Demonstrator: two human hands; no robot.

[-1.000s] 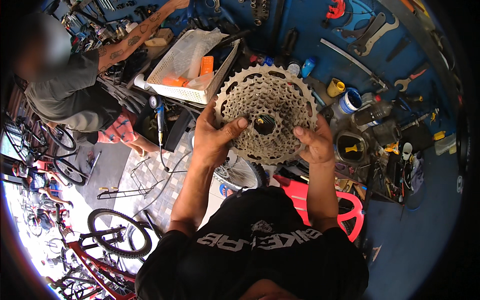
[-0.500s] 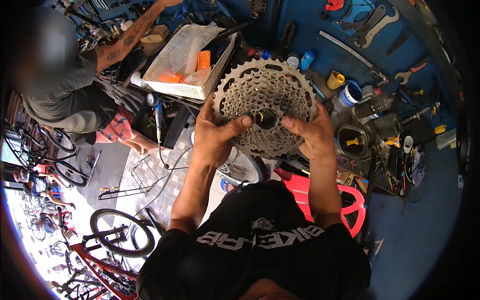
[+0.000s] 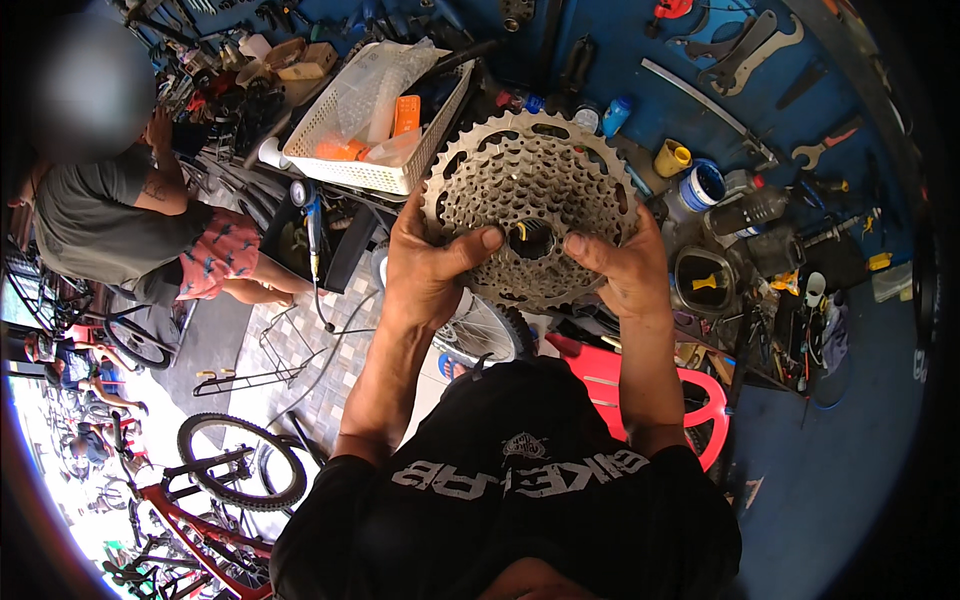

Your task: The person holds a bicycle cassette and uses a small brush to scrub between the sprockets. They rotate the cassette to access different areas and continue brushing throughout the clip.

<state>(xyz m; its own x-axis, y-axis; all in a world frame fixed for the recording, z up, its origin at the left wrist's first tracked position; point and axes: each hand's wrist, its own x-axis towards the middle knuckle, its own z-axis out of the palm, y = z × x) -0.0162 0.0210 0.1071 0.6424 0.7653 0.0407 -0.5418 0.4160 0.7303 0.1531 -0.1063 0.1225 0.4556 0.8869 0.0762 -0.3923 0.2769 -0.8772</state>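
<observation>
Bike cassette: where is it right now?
In the head view, the cassette is above centre, held between the left hand and the right hand, and appears just right of the white plastic basket.

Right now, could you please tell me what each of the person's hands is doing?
Left hand: closed, holding the bicycle cassette by its left side.
Right hand: closed, holding its right side.
</observation>
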